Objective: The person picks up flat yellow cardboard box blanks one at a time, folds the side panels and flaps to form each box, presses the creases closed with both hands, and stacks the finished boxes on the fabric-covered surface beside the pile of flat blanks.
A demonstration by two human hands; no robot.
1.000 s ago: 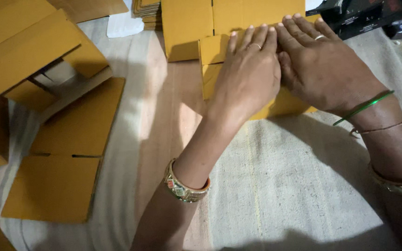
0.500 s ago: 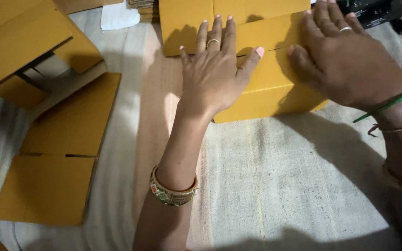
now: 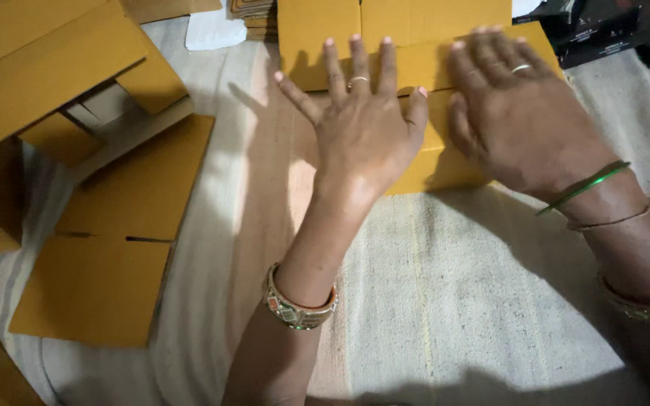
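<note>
A flat yellow cardboard box blank [image 3: 423,56] lies folded on a pale woven mat [image 3: 453,301] at the top middle of the head view. My left hand [image 3: 366,124] presses flat on its left part, fingers spread, a ring on one finger. My right hand [image 3: 524,113] lies palm down on its right part, also with a ring and with green and gold bangles at the wrist. Neither hand grips anything. A folded flap edge [image 3: 434,169] shows between and below the two hands.
More yellow cardboard lies at the left: a partly folded box [image 3: 47,68] and a flattened blank [image 3: 114,248]. A stack of cardboard pieces [image 3: 253,15] sits at the top. Dark objects [image 3: 611,26] lie at the top right.
My left hand slid from beside the right hand to the left over the cardboard and spread its fingers. The right hand stayed pressing the right part. The blank now lies flatter.
</note>
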